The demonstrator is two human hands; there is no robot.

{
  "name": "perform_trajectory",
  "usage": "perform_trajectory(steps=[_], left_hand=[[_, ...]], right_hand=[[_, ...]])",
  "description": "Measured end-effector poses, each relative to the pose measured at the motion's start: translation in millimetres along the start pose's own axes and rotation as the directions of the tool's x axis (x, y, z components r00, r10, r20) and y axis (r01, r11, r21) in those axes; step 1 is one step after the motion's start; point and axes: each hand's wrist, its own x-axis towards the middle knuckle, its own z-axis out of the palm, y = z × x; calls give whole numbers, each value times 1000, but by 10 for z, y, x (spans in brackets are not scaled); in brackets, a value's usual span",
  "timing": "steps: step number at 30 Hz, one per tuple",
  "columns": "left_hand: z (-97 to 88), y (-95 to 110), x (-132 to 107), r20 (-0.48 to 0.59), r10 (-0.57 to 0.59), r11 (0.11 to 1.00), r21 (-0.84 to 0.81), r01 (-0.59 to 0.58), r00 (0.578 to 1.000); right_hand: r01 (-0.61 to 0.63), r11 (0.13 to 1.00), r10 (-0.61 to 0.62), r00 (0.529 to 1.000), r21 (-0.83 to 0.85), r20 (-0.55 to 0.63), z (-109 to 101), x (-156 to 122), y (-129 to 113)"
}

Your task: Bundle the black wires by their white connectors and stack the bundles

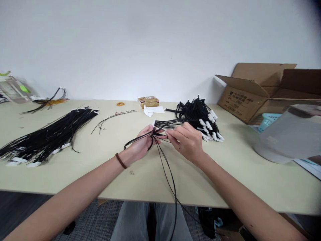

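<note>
Over the middle of the table, my left hand (pixel 141 144) is closed round a bundle of thin black cables (pixel 157 130) with a white connector (pixel 153 123) at its upper end. My right hand (pixel 187 140) is just to the right, thumb and forefinger pinched on strands of the same bundle. Several strands run on to the right behind my right hand. Others loop back over my left wrist, and a few hang down past the table's front edge. A pile of coiled black cables (pixel 193 112) with white connectors lies beyond my right hand.
On the left lies a long bundle of black cables (pixel 50 134). Loose wires (pixel 107 117), an orange ring (pixel 120 104), a small brown box (pixel 148 101) and white paper (pixel 155 109) are farther back. An open cardboard box (pixel 243 100) and a grey translucent container (pixel 286 137) stand right.
</note>
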Motion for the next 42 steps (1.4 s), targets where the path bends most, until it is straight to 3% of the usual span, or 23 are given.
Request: perform_trajectory(steps=[14, 24, 30, 42], left_hand=[[-8, -3, 15, -13, -1, 1000, 16, 1, 1000], [-20, -21, 5, 43, 28, 998, 61, -31, 999], [15, -45, -37, 119, -22, 997, 82, 12, 993], [10, -63, -72, 139, -32, 991, 131, 14, 990]], right_hand=[[10, 1000, -11, 999, 12, 34, -5, 3, 0], [-30, 999, 30, 999, 18, 20, -3, -11, -25], [-10, 1000, 10, 1000, 16, 0, 17, -30, -63], [12, 1000, -12, 1000, 11, 21, 45, -67, -65]])
